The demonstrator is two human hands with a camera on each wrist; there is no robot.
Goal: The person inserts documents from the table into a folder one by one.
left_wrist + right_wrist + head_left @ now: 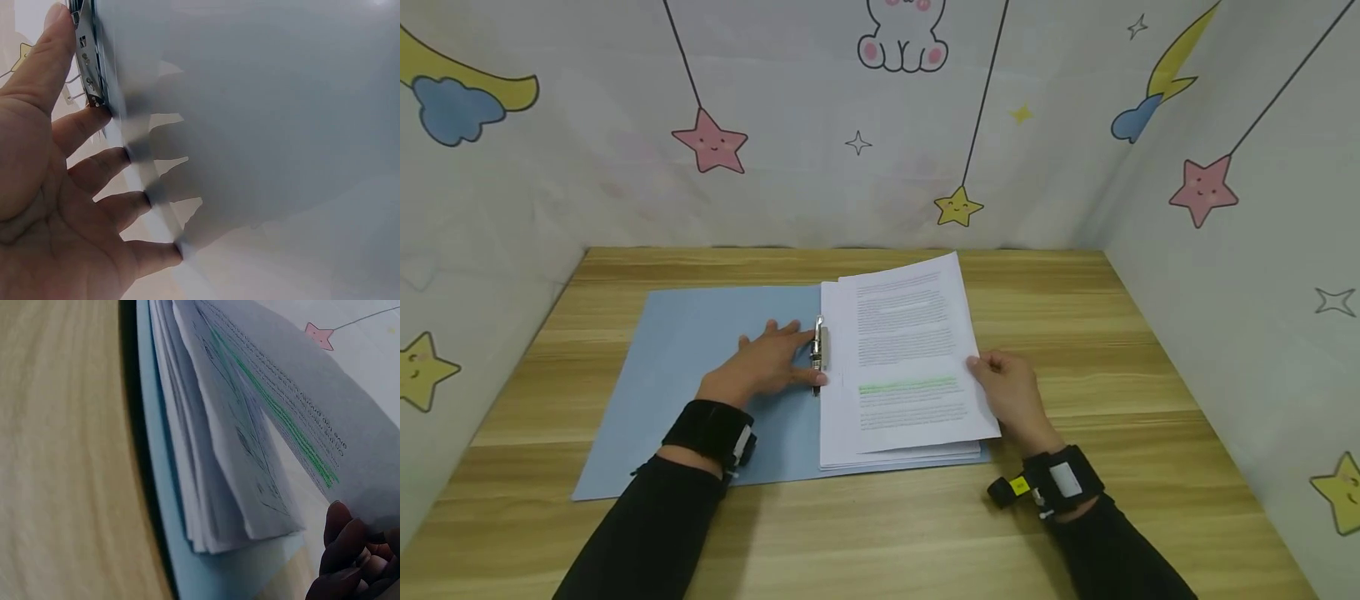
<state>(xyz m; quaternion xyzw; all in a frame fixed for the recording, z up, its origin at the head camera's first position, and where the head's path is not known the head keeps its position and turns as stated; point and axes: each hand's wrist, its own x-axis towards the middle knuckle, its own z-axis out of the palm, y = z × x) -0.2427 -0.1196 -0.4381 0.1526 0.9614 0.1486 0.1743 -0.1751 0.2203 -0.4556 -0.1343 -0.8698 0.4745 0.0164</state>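
Observation:
A blue ring binder [700,333] lies spread out on the table, its metal ring clip [817,354] running down the middle. My left hand [767,358] rests on the left cover with fingers spread; its thumb and index finger touch the two ends of the clip. In the left wrist view the hand [69,187] has straight fingers against the cover. My right hand [1011,392] pinches the right edge of a printed sheet [910,333] with a green highlighted line. That sheet is tilted and lifted off the paper stack [206,487], as the right wrist view shows.
The wooden table [865,533] extends around the binder on all sides. A white cloth wall [805,200] printed with stars and clouds stands behind and at both sides.

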